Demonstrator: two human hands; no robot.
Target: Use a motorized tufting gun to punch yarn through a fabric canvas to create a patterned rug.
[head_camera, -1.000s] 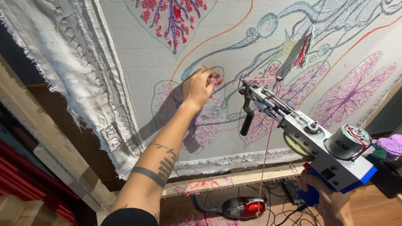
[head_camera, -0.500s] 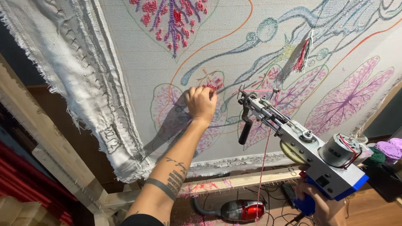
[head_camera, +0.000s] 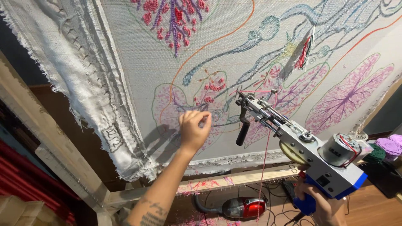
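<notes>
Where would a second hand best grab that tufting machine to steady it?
Probably the black front handle of the tufting gun, taken from below: it hangs down under the barrel, clear of the moving parts on top. The right hand holds the blue rear grip.

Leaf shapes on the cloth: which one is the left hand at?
The left hand is at the lower-left leaf, green-outlined with pink fill and red tufts. The top leaf and the purple-veined right leaf lie apart from it.

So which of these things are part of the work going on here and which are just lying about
In use:
- tufting gun, gripped by the right hand
- pink yarn feeding the gun
- stretched cloth, touched by the left hand
- wooden frame

Lying about:
- red vacuum cleaner
- yarn balls
</notes>
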